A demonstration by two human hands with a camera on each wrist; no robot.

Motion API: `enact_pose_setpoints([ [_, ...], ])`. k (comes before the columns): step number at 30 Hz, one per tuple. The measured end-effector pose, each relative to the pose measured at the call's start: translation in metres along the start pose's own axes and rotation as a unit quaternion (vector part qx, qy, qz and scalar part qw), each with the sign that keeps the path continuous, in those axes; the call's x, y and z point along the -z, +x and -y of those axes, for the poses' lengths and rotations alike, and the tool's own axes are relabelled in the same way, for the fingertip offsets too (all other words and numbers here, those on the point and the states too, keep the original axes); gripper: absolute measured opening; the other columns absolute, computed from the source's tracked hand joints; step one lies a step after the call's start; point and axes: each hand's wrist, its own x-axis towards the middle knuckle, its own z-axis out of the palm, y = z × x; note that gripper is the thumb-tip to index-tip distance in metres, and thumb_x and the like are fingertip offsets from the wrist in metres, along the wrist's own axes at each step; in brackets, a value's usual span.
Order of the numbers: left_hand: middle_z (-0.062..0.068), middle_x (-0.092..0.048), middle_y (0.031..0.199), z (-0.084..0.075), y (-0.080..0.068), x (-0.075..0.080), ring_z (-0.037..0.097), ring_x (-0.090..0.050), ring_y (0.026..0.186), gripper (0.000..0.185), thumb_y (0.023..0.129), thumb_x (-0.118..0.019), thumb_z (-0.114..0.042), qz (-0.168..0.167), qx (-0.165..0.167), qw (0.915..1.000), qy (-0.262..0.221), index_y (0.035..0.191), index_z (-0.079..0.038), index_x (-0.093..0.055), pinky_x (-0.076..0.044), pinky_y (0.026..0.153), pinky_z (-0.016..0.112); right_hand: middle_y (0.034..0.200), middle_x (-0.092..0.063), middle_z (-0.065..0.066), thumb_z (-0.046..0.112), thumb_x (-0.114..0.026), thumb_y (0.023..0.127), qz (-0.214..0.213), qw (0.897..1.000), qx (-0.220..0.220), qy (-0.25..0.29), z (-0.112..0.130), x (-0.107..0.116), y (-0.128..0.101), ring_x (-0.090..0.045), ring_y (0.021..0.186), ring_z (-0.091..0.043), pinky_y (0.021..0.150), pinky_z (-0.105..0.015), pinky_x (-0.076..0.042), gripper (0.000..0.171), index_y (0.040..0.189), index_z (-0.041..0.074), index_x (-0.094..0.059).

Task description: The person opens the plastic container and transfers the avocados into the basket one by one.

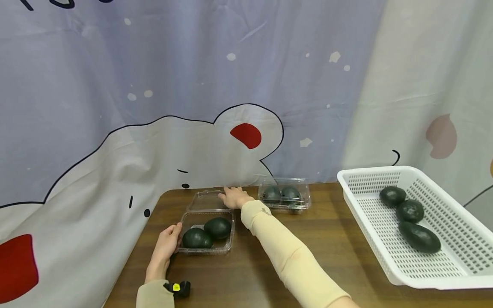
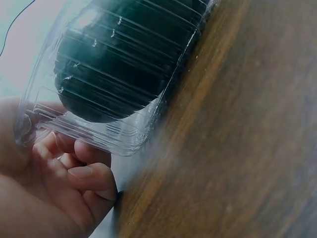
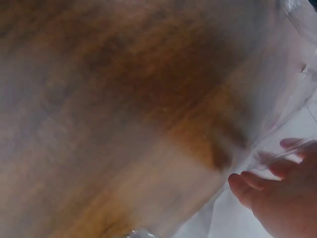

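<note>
An open clear plastic clamshell box (image 1: 231,244) stands at the left of the wooden table, its lid (image 1: 202,201) tipped back toward the curtain. Two dark green avocados (image 1: 197,238) lie inside the base. My left hand (image 1: 166,246) grips the base's left side, thumb at the rim and fingers bent outside the wall; the left wrist view shows one avocado (image 2: 124,59) through the ribbed plastic. Reaching far forward, my right hand (image 1: 236,198) touches the lid's right edge with fairly straight fingers. Clear plastic crosses the fingers (image 3: 285,166) in the right wrist view.
A closed clear box (image 1: 304,199) holding two avocados stands at the table's back edge, just right of my right hand. At the right, a white perforated basket (image 1: 363,222) holds three avocados. A printed curtain (image 1: 192,85) hangs behind the table (image 1: 323,239).
</note>
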Motion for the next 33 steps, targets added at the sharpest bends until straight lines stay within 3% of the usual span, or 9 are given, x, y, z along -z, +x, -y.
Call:
enact_pose_setpoints([
  [12,0.001,-0.039,0.058,-0.002,0.000,-0.003,0.013,-0.034,0.049,0.043,0.105,-0.045,-0.033,-0.001,0.004,1.0000,-0.007,0.069,-0.011,-0.037,-0.031,0.048,0.025,0.159,-0.021,-0.012,0.052,-0.024,0.106,0.007,1.000,0.021,0.020,-0.002,0.000,-0.010,-0.013,0.146,-0.034,0.114,-0.053,-0.019,0.059,0.153,0.017,-0.034],
  [23,0.002,-0.040,0.060,-0.003,-0.001,0.000,0.014,-0.037,0.052,0.044,0.105,-0.045,-0.033,-0.005,0.008,0.9999,0.012,0.068,-0.012,-0.037,-0.033,0.049,0.025,0.159,-0.020,-0.013,0.054,-0.021,0.105,-0.010,0.995,0.098,-0.018,0.012,0.013,-0.026,-0.013,0.146,-0.033,0.113,-0.053,-0.019,0.061,0.152,0.018,-0.035],
  [33,0.002,-0.042,0.062,-0.003,0.000,0.001,0.015,-0.041,0.057,0.044,0.105,-0.045,-0.037,0.000,0.010,0.9996,0.027,0.068,-0.013,-0.038,-0.036,0.051,0.027,0.156,-0.028,-0.010,0.051,-0.031,0.105,-0.043,0.983,0.168,-0.057,0.030,0.029,-0.048,-0.021,0.144,-0.026,0.112,-0.048,-0.026,0.055,0.148,0.019,-0.043],
])
